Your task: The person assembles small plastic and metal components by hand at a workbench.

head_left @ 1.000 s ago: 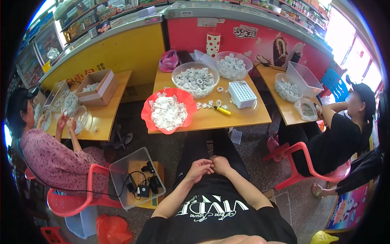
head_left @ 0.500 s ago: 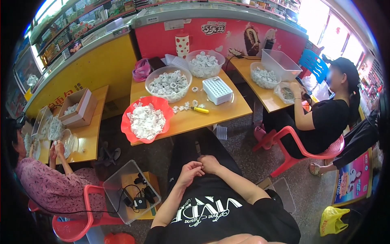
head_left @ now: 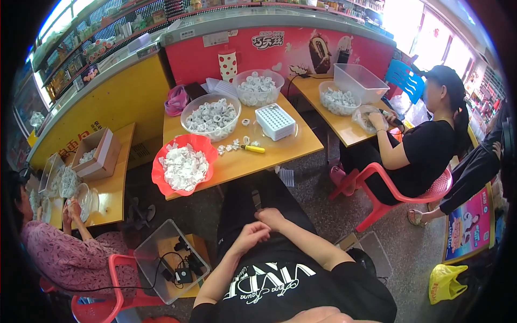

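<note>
My left hand (head_left: 251, 238) is over my lap with its fingers curled in; whether anything small is in them does not show. Just beyond it my right hand (head_left: 271, 218) is closed above my thighs. A narrow greyish strip (head_left: 257, 200) sticks out ahead of the right hand; its kind is unclear. On the wooden table (head_left: 285, 153) in front, a red wavy-rimmed bowl (head_left: 212, 154) holds many small white pieces. Beside it are a yellow-handled tool (head_left: 254, 148), a few loose white bits, and a clear bowl (head_left: 229, 129) of white ring-shaped parts.
A stack of white trays with holes (head_left: 277, 129) and another clear bowl (head_left: 276, 92) of parts stand farther back. Co-workers sit at tables left and right, one on a red chair (head_left: 396, 196). A clear bin (head_left: 148, 277) with cables is by my left elbow.
My left hand has drawn back slightly from my right hand, and a small gap shows between them. The whole view has shifted, so the tables appear farther left.
</note>
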Demonstrator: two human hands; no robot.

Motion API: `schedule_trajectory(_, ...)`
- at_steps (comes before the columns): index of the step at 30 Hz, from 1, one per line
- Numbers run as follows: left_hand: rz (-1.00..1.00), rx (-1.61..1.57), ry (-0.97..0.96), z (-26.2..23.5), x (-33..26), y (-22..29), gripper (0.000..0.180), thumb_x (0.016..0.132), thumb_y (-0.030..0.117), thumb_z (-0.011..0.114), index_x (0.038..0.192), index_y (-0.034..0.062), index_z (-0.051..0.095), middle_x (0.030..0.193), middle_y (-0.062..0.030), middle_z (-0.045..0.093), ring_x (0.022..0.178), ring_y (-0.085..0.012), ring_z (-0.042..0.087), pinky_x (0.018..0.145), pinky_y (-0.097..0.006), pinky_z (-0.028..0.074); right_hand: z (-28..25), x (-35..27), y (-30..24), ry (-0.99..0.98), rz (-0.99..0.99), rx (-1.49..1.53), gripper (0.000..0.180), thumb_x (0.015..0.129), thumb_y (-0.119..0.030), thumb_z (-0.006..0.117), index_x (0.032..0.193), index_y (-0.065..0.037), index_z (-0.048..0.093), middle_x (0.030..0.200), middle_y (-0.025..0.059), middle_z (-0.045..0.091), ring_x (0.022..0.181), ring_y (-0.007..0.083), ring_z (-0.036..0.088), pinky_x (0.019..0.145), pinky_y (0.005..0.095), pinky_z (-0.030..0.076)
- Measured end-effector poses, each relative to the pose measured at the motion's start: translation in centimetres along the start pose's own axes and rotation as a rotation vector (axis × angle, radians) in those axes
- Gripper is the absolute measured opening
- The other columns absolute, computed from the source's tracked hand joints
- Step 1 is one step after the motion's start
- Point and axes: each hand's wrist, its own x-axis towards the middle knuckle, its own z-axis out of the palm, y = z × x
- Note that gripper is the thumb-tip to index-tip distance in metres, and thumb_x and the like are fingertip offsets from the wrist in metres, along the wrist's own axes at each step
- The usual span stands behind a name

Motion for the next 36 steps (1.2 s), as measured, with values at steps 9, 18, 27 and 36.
schedule_trajectory(9,0.011,-0.117,0.02,-0.4,-0.8,0.5,0.019,0.09,0.009,0.057,0.106,0.0011,0.062,0.098,-0.0059,0.067,0.082,-0.0092,0.061,0.073,-0.022,0.048,0.4,-0.1,0.3,-0.017,0.156,0.129,0.019,0.074,-0.022,0.059,0.085,-0.009,0.067,0.085,0.0132,0.066,0.083,0.0322,0.065,0.068,0.0426,0.051)
schedule_trajectory(18,0.165,-0.058,0.071,-2.6,-0.7,3.4,0.029,0.088,0.004,0.058,0.117,-0.0001,0.059,0.114,-0.0065,0.063,0.106,-0.0123,0.057,0.094,-0.027,0.044,-10.6,1.1,-1.9,0.496,-0.024,0.476,0.004,0.077,-0.002,0.063,0.081,0.0,0.064,0.074,0.0132,0.062,0.068,0.0246,0.063,0.06,0.0343,0.048)
schedule_trajectory(27,0.175,-0.1,0.128,-3.5,-1.0,3.2,0.027,0.089,0.005,0.058,0.115,-0.0003,0.06,0.11,-0.007,0.065,0.103,-0.0131,0.059,0.093,-0.027,0.044,-20.3,13.2,3.1,0.695,0.001,-0.299,0.011,0.076,-0.016,0.065,0.08,-0.005,0.066,0.101,0.0123,0.057,0.101,0.033,0.051,0.078,0.0455,0.04)
schedule_trajectory(36,0.183,-0.151,0.222,-4.5,-2.1,2.5,0.026,0.089,0.006,0.057,0.114,0.0,0.061,0.109,-0.0075,0.065,0.098,-0.013,0.06,0.09,-0.027,0.046,-18.6,17.4,3.7,0.413,0.193,-0.466,0.021,0.074,-0.021,0.066,0.084,-0.003,0.067,0.12,0.0107,0.051,0.12,0.0333,0.039,0.092,0.0528,0.035)
